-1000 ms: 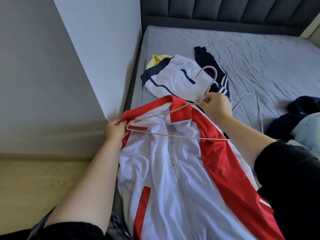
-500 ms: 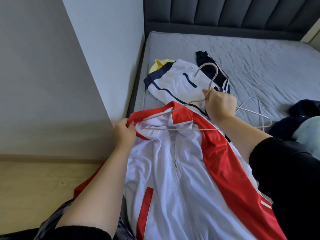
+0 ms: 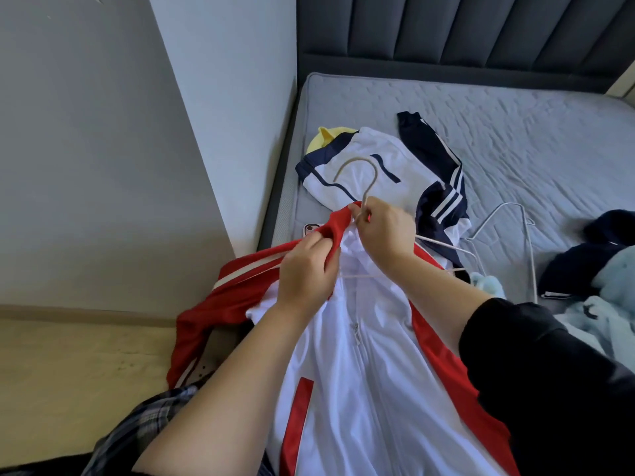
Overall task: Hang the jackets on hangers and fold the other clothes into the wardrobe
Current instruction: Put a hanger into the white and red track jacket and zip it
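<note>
My right hand point(image 3: 385, 231) pinches the hanger point(image 3: 375, 175) at the collar; my left hand point(image 3: 305, 269) grips the jacket point(image 3: 360, 372) by its red shoulder, draped off the bed point(image 3: 515, 139). I'd stretch that shoulder wide and seat the hanger arm fully.

The jacket point(image 3: 360, 372) is a smooth, thin cloth with a light sheen (red and white parts alike). The hanger point(image 3: 357, 160) is slim wire with a matt beige coat, and the second hanger point(image 3: 529, 255) has a smooth white coat. The mattress point(image 3: 515, 132) is quilted matt cloth. The headboard point(image 3: 446, 36) is padded dark fabric. The floor point(image 3: 68, 365) looks like pale matt wood. The blue garment point(image 3: 615, 280) is fluffy.
</note>
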